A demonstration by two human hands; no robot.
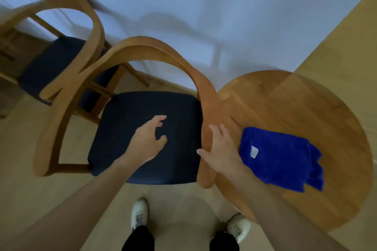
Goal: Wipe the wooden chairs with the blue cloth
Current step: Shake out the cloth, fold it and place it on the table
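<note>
Wiping not begun: blue cloth [280, 158] lies untouched on the bench [295, 108], right hand [221, 152] resting open-fingered on the near chair [206, 91], left hand [150, 139] empty, spread.

Bare forearms, no sleeves; black trousers [224, 241]; white sneakers [139, 213].

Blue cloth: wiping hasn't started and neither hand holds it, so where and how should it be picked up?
Pinch the cloth from above at its near-left edge, beside the right hand. It lies flat and folded on the round table, with loose folds trailing to the far right.
</note>
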